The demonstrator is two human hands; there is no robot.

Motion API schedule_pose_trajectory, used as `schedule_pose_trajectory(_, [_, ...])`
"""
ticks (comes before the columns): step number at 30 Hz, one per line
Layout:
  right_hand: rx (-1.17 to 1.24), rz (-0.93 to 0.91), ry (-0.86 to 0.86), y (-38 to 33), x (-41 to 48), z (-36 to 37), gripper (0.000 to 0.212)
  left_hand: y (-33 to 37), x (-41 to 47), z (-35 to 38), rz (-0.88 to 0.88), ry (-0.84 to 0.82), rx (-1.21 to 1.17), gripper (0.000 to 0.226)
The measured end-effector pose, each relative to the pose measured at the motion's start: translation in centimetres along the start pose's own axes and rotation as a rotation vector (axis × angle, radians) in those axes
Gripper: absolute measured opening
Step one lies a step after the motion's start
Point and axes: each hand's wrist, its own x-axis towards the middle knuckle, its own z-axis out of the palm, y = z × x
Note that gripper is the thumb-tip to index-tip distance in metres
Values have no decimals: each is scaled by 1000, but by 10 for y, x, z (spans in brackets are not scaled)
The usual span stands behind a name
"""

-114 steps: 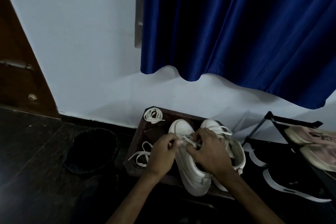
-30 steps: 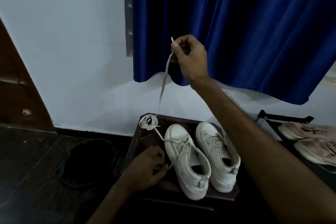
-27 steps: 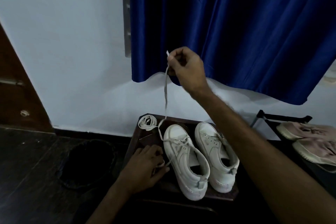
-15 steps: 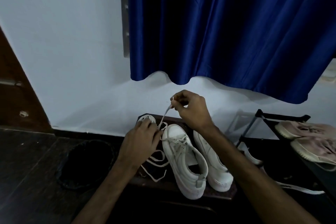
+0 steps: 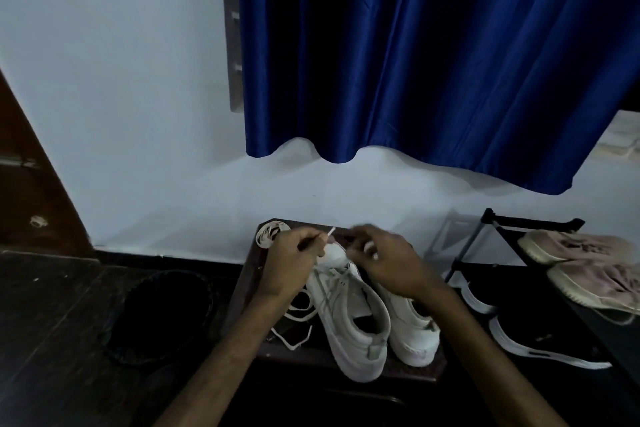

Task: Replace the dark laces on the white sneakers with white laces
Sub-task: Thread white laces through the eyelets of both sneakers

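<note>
the left hand [image 5: 294,260] pinches the tip of a flat white shoelace [image 5: 331,231] over the toes of two white sneakers [image 5: 341,329]. the shoes stand side by side on a small dark brown wooden table [image 5: 249,288]. the right hand [image 5: 391,267] is curled close by, but it is too blurry to tell if it holds anything.

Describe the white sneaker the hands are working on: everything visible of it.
The white sneaker is thick-soled and leather-looking, with a greyish heel tab. It stands upright on the dark stool, heel towards the camera, close beside the second sneaker. A white lace crosses its front; the left hand pinches a lace end above the toe. The right hand, blurred, is at the toe's other side.
</note>
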Motion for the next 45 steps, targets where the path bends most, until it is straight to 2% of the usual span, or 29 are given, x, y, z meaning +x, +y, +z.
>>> schedule_pose_trajectory(2, [-198, 41, -241, 9, -17, -3, 36, -7, -7, 11, -23, 18, 33, 10])
schedule_pose_trajectory(3, [-247, 46, -290, 10, -23, -3, 35, -11, -10, 18, -21, 25, 73, 9])
schedule_pose_trajectory(4, [-277, 49, -274, 12, -27, -1, 34, -15, -12, 24, -19, 25, 113, 8])
schedule_pose_trajectory(7, [-269, 94, -71, 12, -29, 7, 20, -29, -16, 39, -44, 1, 260, 11])
schedule_pose_trajectory(10, [-209, 176, 3, 20, -27, 11, 22, -34, -16, 47, -44, -12, 380, 16])
schedule_pose_trajectory(14, [-75, 293, -89, 24, -23, 4, 30, -33, -10, 51, -61, -35, 511, 19])
schedule_pose_trajectory(20, [15, 322, -93, 26, -20, 2, 35, -37, -10, 57, -21, -2, 483, 22])
schedule_pose_trajectory(28, [29, 323, -92, 26, -21, 3, 30, -39, -7, 64, -37, 24, 586, 24])
schedule_pose_trajectory(32, [-48, 307, -73, 20, -23, 7, 17, -38, -2, 65, -14, -9, 646, 17])
schedule_pose_trajectory(34, [-73, 304, -87, 13, -27, 7, 25, -40, 3, 59, 21, -45, 654, 15])
schedule_pose_trajectory(36, [99, 353, -62, 8, -30, 8, 33, -40, 10, 50, 40, -140, 653, 16])
schedule_pose_trajectory(39, [381, 468, -28, 3, -30, 19, 27, -36, 20, 33, 78, -304, 640, 20])
schedule_pose_trajectory(42, [216, 424, 25, 2, -27, 42, 16, -30, 22, 22, 89, -429, 612, 23])
schedule_pose_trajectory(44, [148, 418, 54, -7, -28, 50, 19, -25, 19, 20, 52, -457, 615, 23])
schedule_pose_trajectory(45, [159, 427, 67, -7, -30, 53, 20, -22, 16, 20, 23, -455, 592, 32])
